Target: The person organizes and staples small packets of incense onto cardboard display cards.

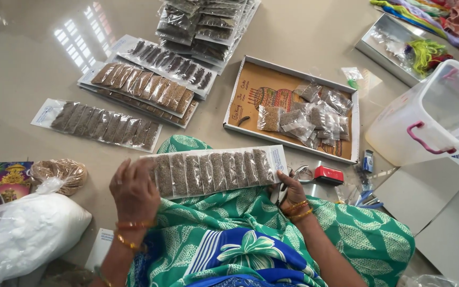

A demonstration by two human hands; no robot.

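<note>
The left hand (134, 190) grips one end of a card of seed packets (213, 170), fingers curled over it; the right hand (291, 188) pinches the other end. Beyond the right hand lies a shallow box (251, 90) of loose packets; beyond the left, finished cards (102, 125) on the floor (27, 79).

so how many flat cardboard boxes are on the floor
2: one box ahead of the held packet strip, holding small seed packets; another box at top right with coloured thread. More may lie outside the view.
</note>
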